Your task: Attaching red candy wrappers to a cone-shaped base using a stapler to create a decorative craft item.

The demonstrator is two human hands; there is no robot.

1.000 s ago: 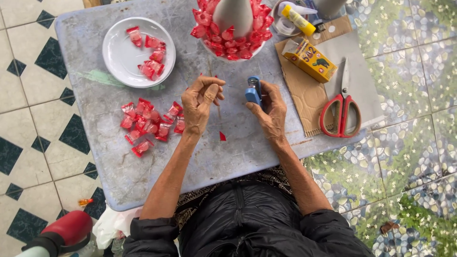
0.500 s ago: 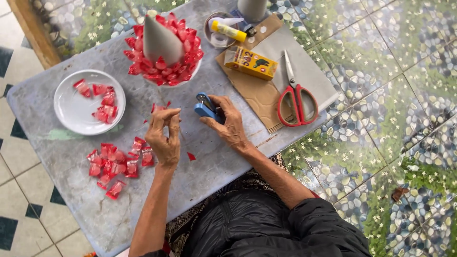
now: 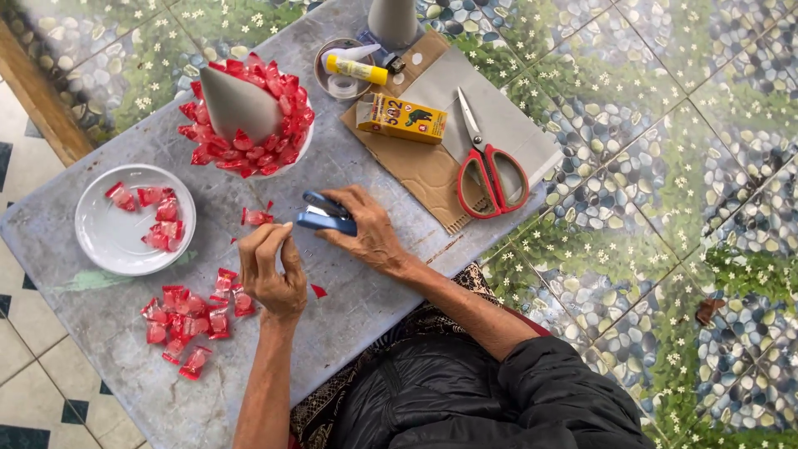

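Blue stapler (image 3: pixel 326 214), gripped in the right hand (image 3: pixel 366 229), now rests on the table (image 3: pixel 349 316); the left hand (image 3: pixel 273 268) has lowered, fingers pinched, contents unclear.

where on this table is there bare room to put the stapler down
Bare tabletop lies near the front edge, right of the loose red candies and under the right hand. It is crowded around the cone bowl, the white plate, and the cardboard with the scissors.
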